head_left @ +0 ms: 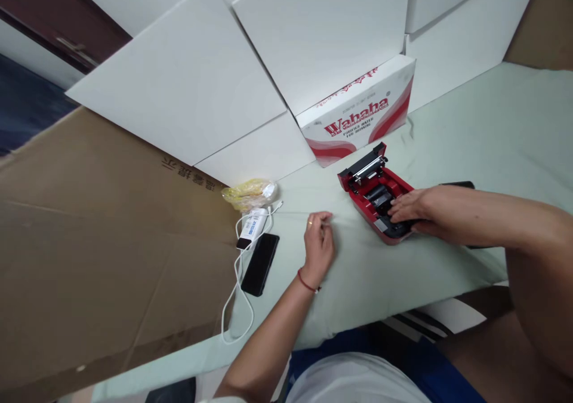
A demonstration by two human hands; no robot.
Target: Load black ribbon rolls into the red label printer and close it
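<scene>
A red and black device with its lid raised, which looks like a small label printer (373, 217), sits on the cloth-covered table (358, 289). My right hand (414, 209) reaches into it from the right. Its fingers are stretched out and touch the black inside near the front; what lies under the fingertips is hidden. To the left of the printer, my left hand (319, 242) rests on the cloth, its fingers curled in and nothing visible in them. It wears a ring and a red wrist cord. Behind my right forearm, a dark flat object (461, 184) shows only in part.
A black phone (260, 264), a white power bank (252, 227), a white cable (236, 277) and a yellow plastic-wrapped packet (250, 194) lie at the left. A Wahaha carton (358, 113) stands behind the printer, against white panels (326, 39). Brown cardboard (111, 242) borders the left side.
</scene>
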